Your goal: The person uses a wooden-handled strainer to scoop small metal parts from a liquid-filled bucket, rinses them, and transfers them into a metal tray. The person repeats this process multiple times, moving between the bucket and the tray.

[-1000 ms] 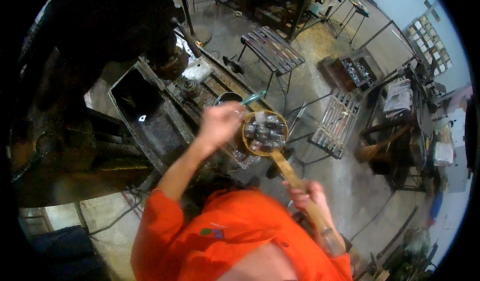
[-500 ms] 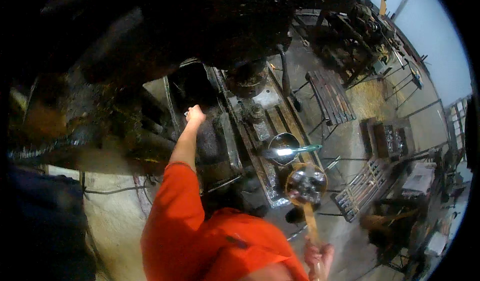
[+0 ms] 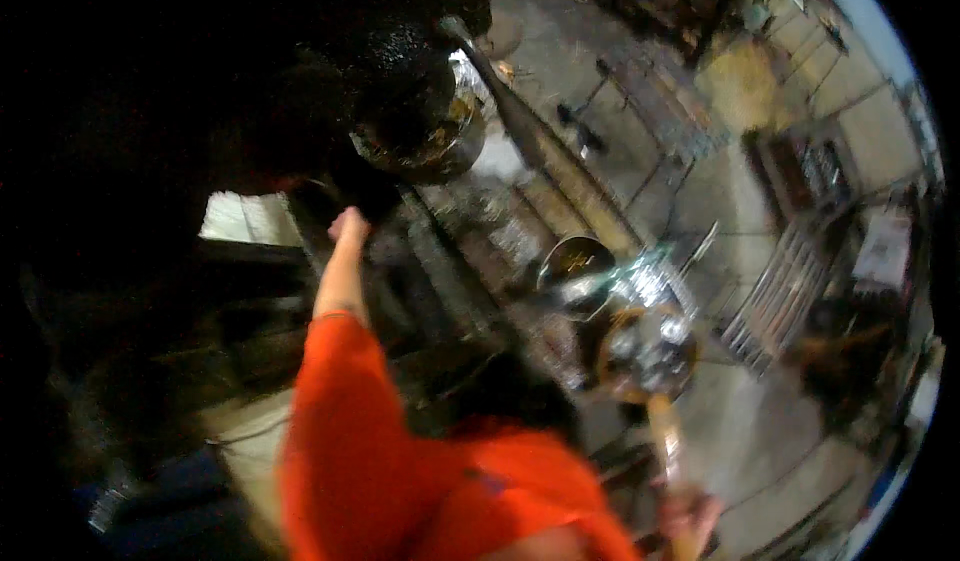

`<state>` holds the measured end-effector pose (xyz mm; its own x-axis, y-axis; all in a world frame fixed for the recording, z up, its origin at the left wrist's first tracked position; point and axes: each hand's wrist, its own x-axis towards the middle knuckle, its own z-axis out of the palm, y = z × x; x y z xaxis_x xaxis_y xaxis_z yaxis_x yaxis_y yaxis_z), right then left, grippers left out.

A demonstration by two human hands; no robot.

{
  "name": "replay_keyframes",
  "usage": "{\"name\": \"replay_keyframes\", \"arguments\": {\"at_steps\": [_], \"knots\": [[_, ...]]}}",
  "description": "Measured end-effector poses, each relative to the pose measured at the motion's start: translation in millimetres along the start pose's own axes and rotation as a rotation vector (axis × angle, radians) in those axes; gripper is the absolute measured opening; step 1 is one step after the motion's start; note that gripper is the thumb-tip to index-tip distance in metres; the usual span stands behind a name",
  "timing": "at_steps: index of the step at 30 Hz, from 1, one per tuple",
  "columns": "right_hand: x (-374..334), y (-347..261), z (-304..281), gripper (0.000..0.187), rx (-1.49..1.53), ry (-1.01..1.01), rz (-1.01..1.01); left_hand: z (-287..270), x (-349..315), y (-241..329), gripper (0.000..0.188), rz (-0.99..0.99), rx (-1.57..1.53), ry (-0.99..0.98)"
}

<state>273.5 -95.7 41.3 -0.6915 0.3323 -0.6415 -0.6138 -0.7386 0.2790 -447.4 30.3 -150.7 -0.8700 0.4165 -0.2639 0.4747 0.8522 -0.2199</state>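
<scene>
My left arm, in an orange sleeve, reaches forward over a dark trough. At its end my left hand (image 3: 350, 225) is closed; whatever it grips is lost in shadow and blur. My right hand (image 3: 690, 513), low on the right, is wrapped round the flat wooden handle of a long-handled round scoop (image 3: 622, 371). Shiny silvery bits fill the scoop, and its rim is orange-brown. Just beyond it a round metal bowl (image 3: 550, 279) sits on the bench, with a teal-handled tool (image 3: 590, 289) lying across it.
A larger dark pot (image 3: 465, 151) stands on the bench ahead, beside a long metal edge rail (image 3: 550, 151). Slatted racks (image 3: 778, 296) stand on the floor to the right, near a dark box (image 3: 808, 171). Deep shadow covers the upper left.
My view has swung and leaned forward, so the surroundings are blurred and shifted. The left hand stays closed over the trough; the right hand keeps the scoop, now farther right in view.
</scene>
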Motion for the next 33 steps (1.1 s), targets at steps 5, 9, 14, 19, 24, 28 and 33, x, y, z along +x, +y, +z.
{"name": "replay_keyframes", "arguments": {"at_steps": [5,9,14,19,24,28,33], "knots": [[0,15,11,0.075,-0.119,0.081,-0.101,9,11,-2,0.025,0.123,0.068,0.027],[5,21,20,0.074,-0.389,0.13,-0.203,12,26,2,0.03,0.056,-0.02,0.066],[8,37,44,0.065,-0.333,0.168,-0.351,28,43,-1,0.047,-0.074,-0.222,0.004],[12,34,47,0.056,-0.417,0.106,-0.414,22,44,8,0.054,-0.024,-0.145,0.016],[13,34,45,0.057,-0.304,0.06,-0.332,36,64,-1,0.051,0.03,0.028,0.008],[14,38,39,0.061,-0.278,0.078,-0.297,33,55,3,0.048,0.016,-0.148,0.009],[15,37,28,0.064,-0.222,-0.016,-0.251,27,49,-7,0.048,0.109,-0.153,0.096]]}}
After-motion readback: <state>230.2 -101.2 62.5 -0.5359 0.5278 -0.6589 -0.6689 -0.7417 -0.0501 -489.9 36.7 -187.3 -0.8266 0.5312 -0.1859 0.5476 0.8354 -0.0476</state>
